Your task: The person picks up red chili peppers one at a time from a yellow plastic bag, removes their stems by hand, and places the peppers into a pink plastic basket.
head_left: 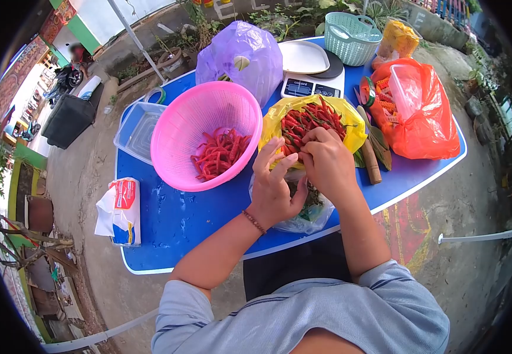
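Observation:
My left hand (pixel 276 183) is raised in front of the yellow plastic bag (pixel 272 121), its fingers spread apart with nothing visible in them. Closed in a pinch, my right hand (pixel 329 162) is over the near edge of that bag; what the fingertips hold is hidden. Red chilies (pixel 312 121) with stems fill the yellow bag. A pink colander (pixel 167 141), tilted toward me at the left, holds more red chilies (pixel 223 153). Under my hands lies a clear plastic bag (pixel 309 221) with dark green bits in it, partly covered.
On the blue table (pixel 176 227) stand a tissue pack (pixel 127 203), a clear container (pixel 141 130), a purple bag (pixel 241 56), a kitchen scale (pixel 315 85), a green basket (pixel 350 41) and an orange bag (pixel 424 130). A wooden handle (pixel 370 159) lies right of my right hand.

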A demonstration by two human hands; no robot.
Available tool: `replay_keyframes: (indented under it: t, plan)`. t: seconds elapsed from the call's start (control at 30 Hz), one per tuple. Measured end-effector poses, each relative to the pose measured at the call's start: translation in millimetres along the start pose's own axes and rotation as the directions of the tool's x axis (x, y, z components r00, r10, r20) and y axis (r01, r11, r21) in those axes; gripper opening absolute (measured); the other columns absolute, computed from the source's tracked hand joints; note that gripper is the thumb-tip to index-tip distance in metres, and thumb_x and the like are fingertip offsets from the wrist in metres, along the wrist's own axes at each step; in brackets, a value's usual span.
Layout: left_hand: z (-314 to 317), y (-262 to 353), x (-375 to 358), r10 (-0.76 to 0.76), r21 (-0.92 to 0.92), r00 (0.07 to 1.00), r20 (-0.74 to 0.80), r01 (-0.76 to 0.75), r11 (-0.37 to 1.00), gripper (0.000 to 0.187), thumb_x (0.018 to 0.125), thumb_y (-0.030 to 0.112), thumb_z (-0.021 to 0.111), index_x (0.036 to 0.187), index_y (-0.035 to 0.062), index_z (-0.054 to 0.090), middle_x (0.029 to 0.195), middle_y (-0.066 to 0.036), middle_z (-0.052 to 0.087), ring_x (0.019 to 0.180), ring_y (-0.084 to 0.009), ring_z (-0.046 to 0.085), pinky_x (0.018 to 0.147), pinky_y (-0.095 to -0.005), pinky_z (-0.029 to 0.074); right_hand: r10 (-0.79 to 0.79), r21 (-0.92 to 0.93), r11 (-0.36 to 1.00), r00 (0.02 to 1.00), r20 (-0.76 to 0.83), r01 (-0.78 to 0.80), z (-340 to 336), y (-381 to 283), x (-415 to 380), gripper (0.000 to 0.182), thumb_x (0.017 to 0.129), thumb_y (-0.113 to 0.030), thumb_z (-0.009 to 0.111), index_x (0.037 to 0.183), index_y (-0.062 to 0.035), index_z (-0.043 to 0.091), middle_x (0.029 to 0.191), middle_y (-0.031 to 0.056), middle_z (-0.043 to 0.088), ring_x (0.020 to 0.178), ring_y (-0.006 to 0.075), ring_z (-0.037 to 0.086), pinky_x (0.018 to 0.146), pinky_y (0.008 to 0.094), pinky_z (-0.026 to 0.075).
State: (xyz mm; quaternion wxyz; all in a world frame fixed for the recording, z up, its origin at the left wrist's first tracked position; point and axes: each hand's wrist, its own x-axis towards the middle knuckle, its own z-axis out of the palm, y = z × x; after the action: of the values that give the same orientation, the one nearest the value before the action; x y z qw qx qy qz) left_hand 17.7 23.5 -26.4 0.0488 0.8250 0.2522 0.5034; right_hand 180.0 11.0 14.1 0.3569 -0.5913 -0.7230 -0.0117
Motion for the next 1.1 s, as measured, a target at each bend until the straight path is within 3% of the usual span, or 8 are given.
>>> replay_keyframes:
  t: [0.13, 0.43, 0.53, 0.63, 0.73, 0.8, 0.87, 1.1]
  plan:
    - [-0.7, 0.5, -0.2, -0.024, -0.003, 1.000, 0.012, 0.024, 1.000, 0.076, 0.080, 0.005, 0.076, 0.143, 0.0095, 0.034, 0.148, -0.027, 0.030, 0.136, -0.0454, 0.046, 0.115, -0.0549, 0.037, -0.012, -0.062, 0.998, 0.999, -0.044, 0.009, 4.6, 0.9, -0.8, 0.008, 0.078, -0.006, 0.073, 0.085, -0.0023, 0.073, 0.101, 0.0057, 0.066, 0.098, 0.0268, 0.063, 0.077, 0.0377, 0.058]
    - [-0.2, 0.5, -1.7, -0.039, -0.009, 0.999, 0.036, 0.040, 0.999, 0.070, 0.079, 0.003, 0.074, 0.140, 0.0061, 0.038, 0.133, -0.026, 0.054, 0.140, -0.0444, 0.040, 0.117, -0.0560, 0.032, 0.012, -0.257, 0.966, 0.994, 0.112, 0.017, -0.2, -5.7, -1.7, 0.027, 0.068, -0.006, 0.077, 0.094, -0.0028, 0.071, 0.108, 0.0066, 0.062, 0.101, 0.0283, 0.062, 0.077, 0.0381, 0.058]
    - [-0.1, -1.0, 1.4, -0.012, -0.039, 1.000, 0.004, 0.012, 0.999, 0.071, 0.081, 0.004, 0.073, 0.143, 0.0074, 0.040, 0.144, -0.027, 0.041, 0.133, -0.0439, 0.049, 0.110, -0.0517, 0.045, -0.023, -0.180, 0.983, 0.999, 0.040, 0.030, -0.7, -5.8, 0.0, 0.032, 0.071, -0.005, 0.079, 0.101, -0.0016, 0.070, 0.102, 0.0087, 0.065, 0.099, 0.0285, 0.062, 0.075, 0.0386, 0.058]
    - [-1.1, 0.4, 1.1, -0.070, -0.092, 0.998, -0.006, 0.069, 0.993, 0.071, 0.084, 0.008, 0.071, 0.147, 0.0033, 0.038, 0.152, -0.031, 0.034, 0.131, -0.0458, 0.053, 0.109, -0.0506, 0.048, 0.023, 0.098, 0.995, 0.994, -0.103, -0.013, 0.6, 2.0, 2.6, 0.028, 0.081, -0.002, 0.077, 0.107, 0.0000, 0.067, 0.096, 0.0106, 0.069, 0.095, 0.0260, 0.066, 0.072, 0.0349, 0.057]
    - [-4.2, 3.1, 3.5, -0.123, -0.112, 0.992, 0.017, 0.124, 0.986, 0.068, 0.090, 0.011, 0.066, 0.150, -0.0030, 0.037, 0.153, -0.034, 0.037, 0.131, -0.0467, 0.053, 0.113, -0.0508, 0.043, 0.287, 0.568, 0.809, 0.946, -0.154, -0.153, -9.1, -5.5, 6.8, 0.018, 0.092, 0.002, 0.069, 0.109, 0.0008, 0.067, 0.092, 0.0111, 0.072, 0.088, 0.0211, 0.070, 0.072, 0.0302, 0.056]
    - [-4.2, 3.6, 4.4, -0.129, -0.124, 0.991, 0.024, 0.131, 0.984, 0.064, 0.094, 0.012, 0.063, 0.150, -0.0056, 0.038, 0.151, -0.033, 0.043, 0.131, -0.0453, 0.054, 0.114, -0.0502, 0.041, 0.341, 0.709, 0.682, 0.936, -0.089, -0.181, -13.8, -6.8, 7.4, 0.016, 0.094, 0.007, 0.065, 0.108, 0.0017, 0.068, 0.096, 0.0110, 0.072, 0.089, 0.0164, 0.071, 0.077, 0.0272, 0.056]
    - [-2.8, 2.7, 4.8, -0.123, -0.145, 0.992, 0.020, 0.125, 0.982, 0.059, 0.097, 0.012, 0.060, 0.149, -0.0067, 0.040, 0.147, -0.030, 0.050, 0.130, -0.0425, 0.055, 0.114, -0.0494, 0.041, 0.320, 0.807, 0.564, 0.947, -0.017, -0.176, -13.0, 1.4, 3.3, 0.016, 0.094, 0.009, 0.064, 0.108, 0.0022, 0.068, 0.097, 0.0111, 0.072, 0.091, 0.0157, 0.071, 0.079, 0.0272, 0.057]
    - [-11.4, 6.3, 6.7, -0.202, -0.151, 0.978, 0.050, 0.208, 0.966, 0.037, 0.102, 0.018, 0.061, 0.135, 0.0005, 0.062, 0.119, -0.013, 0.072, 0.106, -0.0293, 0.065, 0.094, -0.0399, 0.047, 0.023, 0.786, 0.613, 0.996, 0.083, -0.080, -24.5, 6.2, -6.3, 0.018, 0.089, 0.013, 0.068, 0.104, 0.0037, 0.068, 0.103, 0.0102, 0.072, 0.095, 0.0160, 0.072, 0.088, 0.0299, 0.059]
